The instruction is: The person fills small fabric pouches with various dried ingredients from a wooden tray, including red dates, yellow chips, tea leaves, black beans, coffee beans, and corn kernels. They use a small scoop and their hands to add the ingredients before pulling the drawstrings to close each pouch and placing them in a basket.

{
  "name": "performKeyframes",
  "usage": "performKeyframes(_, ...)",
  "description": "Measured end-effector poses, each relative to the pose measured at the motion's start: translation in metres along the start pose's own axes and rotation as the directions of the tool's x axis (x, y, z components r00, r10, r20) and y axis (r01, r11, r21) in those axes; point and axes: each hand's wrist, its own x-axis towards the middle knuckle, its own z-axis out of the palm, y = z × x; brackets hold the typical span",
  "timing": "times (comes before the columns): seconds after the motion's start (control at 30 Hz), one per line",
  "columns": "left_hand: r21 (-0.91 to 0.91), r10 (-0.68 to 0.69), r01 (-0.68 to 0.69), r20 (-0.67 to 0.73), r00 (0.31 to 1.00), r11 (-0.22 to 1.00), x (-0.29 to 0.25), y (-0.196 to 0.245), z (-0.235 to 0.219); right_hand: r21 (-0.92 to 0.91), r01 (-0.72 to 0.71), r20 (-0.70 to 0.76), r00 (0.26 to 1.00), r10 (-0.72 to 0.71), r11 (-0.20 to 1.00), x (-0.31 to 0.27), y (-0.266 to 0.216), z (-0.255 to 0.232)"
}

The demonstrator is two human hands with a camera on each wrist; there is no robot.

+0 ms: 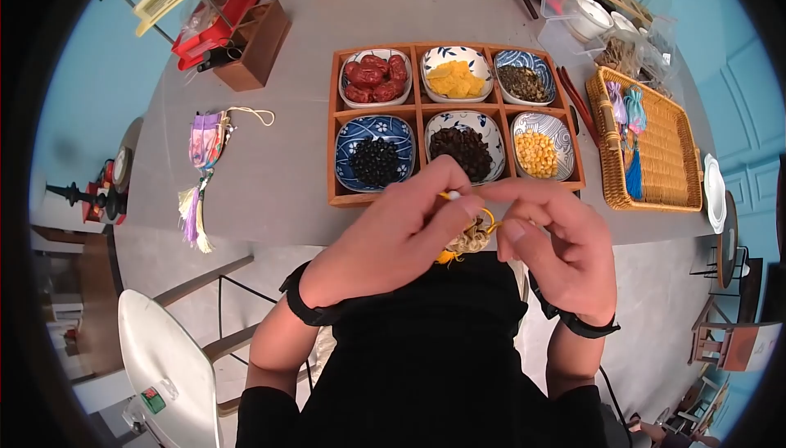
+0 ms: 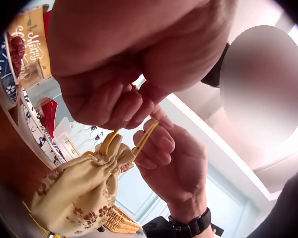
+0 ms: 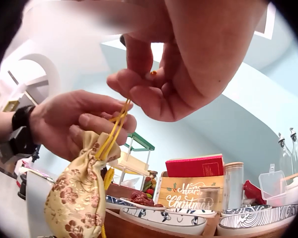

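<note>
A cream pouch with brown flowers [image 2: 84,188] hangs by yellow cords [image 3: 120,126], its neck gathered. In the head view it shows partly below the fingers, at the table's front edge. My left hand [image 1: 393,231] pinches the yellow cord near a small white bead [image 1: 455,195]. Close beside it, my right hand [image 1: 565,243] pinches another part of the cord between thumb and finger. The hands nearly meet above the pouch's mouth, and the fingers hide part of the cord.
Behind the hands, a wooden divided tray [image 1: 334,153] holds bowls of dried foods. A purple pouch with tassels [image 1: 206,141] lies at the left. A wicker tray [image 1: 655,153] with small pouches stands at the right. A brown box [image 1: 255,51] is at the back left.
</note>
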Motion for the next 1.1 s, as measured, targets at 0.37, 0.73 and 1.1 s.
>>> performKeyframes(0.37,0.379,0.123,-0.139,0.066,0.990,0.915,-0.002,0.012,0.007,0.129,0.200,-0.250,0.954,-0.163,0.971,-0.015,0.035,0.000)
performKeyframes(0.73,0.053,0.127,-0.123,-0.092,0.988,0.991,-0.011,0.012,0.004,-0.273,0.078,-0.125,0.985,-0.115,0.959,-0.027,0.055,0.051)
performKeyframes(1.1,-0.061,0.077,-0.113,-0.422,0.904,0.992,-0.047,-0.020,-0.006,-0.178,-0.129,-0.284,0.956,0.074,0.976,-0.006,0.032,0.073)
